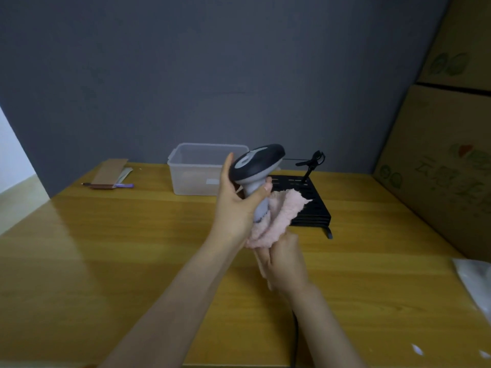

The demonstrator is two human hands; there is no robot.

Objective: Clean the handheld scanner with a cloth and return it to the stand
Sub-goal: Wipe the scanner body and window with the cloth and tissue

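Scanner held up over the counter, its handle being wiped with a pink cloth.

The left hand (233, 205) is curled around the neck of the handheld scanner (256, 171), thumb pressed across the grey handle and fingers partly spread behind the dark head, keeping it upright above the wooden counter (119, 248). The right hand (285, 261) is closed around a bunched pink cloth (276, 219) that wraps the handle's lower end. The scanner looks light, rigid and smooth, so likely slippery; the narrow neck under the head seems the surest hold. The cloth is soft and limp. The black stand (313, 166) rises just behind, on a slotted black rack (310, 205), empty and beside a clear plastic bin (196, 171).
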